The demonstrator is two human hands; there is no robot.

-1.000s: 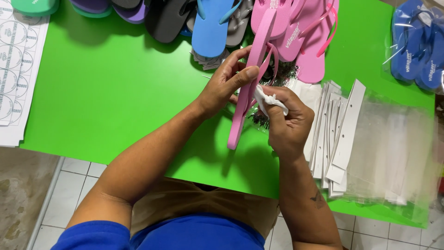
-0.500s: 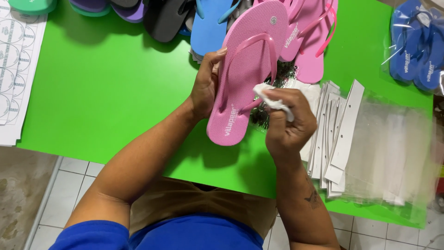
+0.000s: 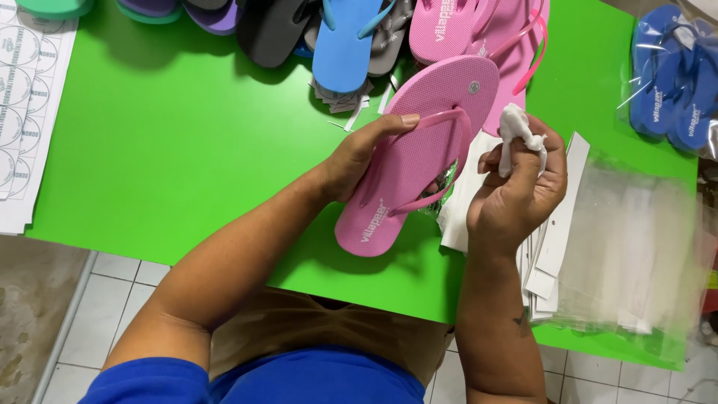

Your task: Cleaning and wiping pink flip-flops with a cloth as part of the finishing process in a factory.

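My left hand grips a pink flip-flop by its side and strap, sole facing up, tilted above the green table. Just right of the flip-flop, my right hand pinches a small white crumpled cloth between thumb and fingers. The cloth sits close to the flip-flop's upper edge without clearly touching it.
Several flip-flops in pink, blue, black and purple line the far edge. Bagged blue flip-flops lie at far right. White card strips and clear plastic bags lie at right. A sticker sheet lies at left.
The pink flip-flop went from edge-on to sole up and now lies flatter in my left hand. My right hand with the cloth lifted off the flip-flop and moved right.
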